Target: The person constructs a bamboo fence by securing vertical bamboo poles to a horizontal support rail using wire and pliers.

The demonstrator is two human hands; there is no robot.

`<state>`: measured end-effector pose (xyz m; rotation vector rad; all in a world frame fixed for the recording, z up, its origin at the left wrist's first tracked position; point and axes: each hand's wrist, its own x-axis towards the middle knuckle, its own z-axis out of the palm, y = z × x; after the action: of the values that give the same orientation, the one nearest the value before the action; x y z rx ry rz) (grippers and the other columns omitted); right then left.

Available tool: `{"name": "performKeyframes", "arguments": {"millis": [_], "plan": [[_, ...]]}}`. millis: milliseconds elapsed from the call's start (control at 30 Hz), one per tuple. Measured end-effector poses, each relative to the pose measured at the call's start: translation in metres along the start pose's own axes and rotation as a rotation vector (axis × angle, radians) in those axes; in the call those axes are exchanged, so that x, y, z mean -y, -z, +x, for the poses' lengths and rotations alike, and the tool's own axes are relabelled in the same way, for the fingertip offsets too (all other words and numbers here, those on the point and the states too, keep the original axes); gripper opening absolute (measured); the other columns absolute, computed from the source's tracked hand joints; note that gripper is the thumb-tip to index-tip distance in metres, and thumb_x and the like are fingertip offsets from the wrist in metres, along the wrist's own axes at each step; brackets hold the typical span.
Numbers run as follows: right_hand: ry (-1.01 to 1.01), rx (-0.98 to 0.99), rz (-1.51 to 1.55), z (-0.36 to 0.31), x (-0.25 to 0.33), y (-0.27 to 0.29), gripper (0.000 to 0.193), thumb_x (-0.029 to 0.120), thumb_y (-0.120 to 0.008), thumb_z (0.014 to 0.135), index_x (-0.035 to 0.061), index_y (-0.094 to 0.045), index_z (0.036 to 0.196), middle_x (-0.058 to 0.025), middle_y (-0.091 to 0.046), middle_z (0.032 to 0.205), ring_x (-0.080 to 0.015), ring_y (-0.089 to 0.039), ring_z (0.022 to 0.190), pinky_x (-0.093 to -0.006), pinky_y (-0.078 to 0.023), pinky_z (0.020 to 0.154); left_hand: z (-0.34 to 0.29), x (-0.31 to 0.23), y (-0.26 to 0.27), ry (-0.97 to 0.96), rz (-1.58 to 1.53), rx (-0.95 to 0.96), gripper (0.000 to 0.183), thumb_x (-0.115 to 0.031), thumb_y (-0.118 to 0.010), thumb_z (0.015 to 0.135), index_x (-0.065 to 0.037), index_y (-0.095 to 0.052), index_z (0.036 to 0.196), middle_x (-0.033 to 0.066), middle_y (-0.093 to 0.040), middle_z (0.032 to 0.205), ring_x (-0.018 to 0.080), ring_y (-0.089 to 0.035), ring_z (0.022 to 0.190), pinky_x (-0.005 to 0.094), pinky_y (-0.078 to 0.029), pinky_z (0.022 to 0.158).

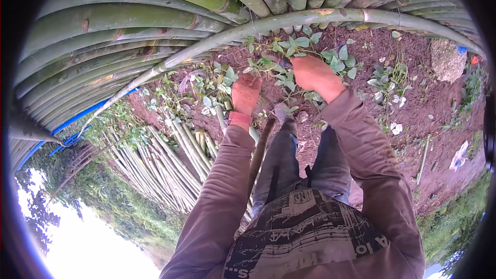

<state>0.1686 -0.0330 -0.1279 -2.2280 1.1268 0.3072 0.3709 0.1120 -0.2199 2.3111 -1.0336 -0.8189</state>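
The person stood bent over a patch of leafy green creeper [289, 54] spread on reddish soil [413, 103], just below a long bamboo pole [289, 20] that ran crosswise in front of them. Everything was best placed against that pole. Its long axis went from low on the person's left up and across to the right, bowed by the lens, and the creeper lay hard against its near side.

The right hand [312, 72] was the nearer of the two to the pole — it sat just under it, knuckles up, fingers curled down into the leaves and closed on a clump of stems, though what exactly lay inside the fist could not be made out. The left hand [246, 93] was a little farther back from the pole and lower, fingers bent into the foliage as well; whether it gripped or merely pressed I could not tell.

Farther from the pole, to the person's left, lay a bundle of thin cut bamboo stalks [165, 165] — well apart from both hands.
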Motion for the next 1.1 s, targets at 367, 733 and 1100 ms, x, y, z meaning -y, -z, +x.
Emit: {"name": "performKeyframes", "arguments": {"millis": [367,733,1100], "plan": [[0.058,0.388,0.114,-0.017,-0.015,0.025,0.023,0.016,-0.063,0.086,0.0042,-0.064,0.106,-0.0225,-0.067,0.095,-0.0415,-0.064,0.092,-0.0475,-0.048,0.079,-0.189,0.039,-0.066,0.232,0.127,0.274,0.041,-0.041,-0.062,0.084,-0.004,-0.067,0.103,0.021,-0.069,0.099,0.0379,-0.068,0.093,0.0473,-0.055,0.08],[-0.184,0.566,0.229,-0.109,-0.14,0.045,0.004,0.004,-0.061,0.08,0.003,-0.058,0.082,-0.0068,-0.06,0.061,-0.0187,-0.059,0.049,-0.0349,-0.043,0.042,-0.192,0.023,0.001,0.478,0.011,-0.061,0.038,-0.037,-0.067,0.08,-0.003,-0.069,0.097,0.0211,-0.071,0.093,0.0386,-0.068,0.091,0.0464,-0.055,0.082],[0.052,0.379,-0.061,-0.091,-0.005,0.112,0.023,0.014,-0.067,0.084,0.0017,-0.068,0.103,-0.0191,-0.069,0.08,-0.0297,-0.07,0.075,-0.0417,-0.051,0.066,-0.091,0.175,0.06,0.382,0.176,0.269,0.038,-0.037,-0.054,0.091,-0.017,-0.067,0.121,0.0129,-0.072,0.103,0.0315,-0.069,0.097,0.0429,-0.055,0.084]]}}
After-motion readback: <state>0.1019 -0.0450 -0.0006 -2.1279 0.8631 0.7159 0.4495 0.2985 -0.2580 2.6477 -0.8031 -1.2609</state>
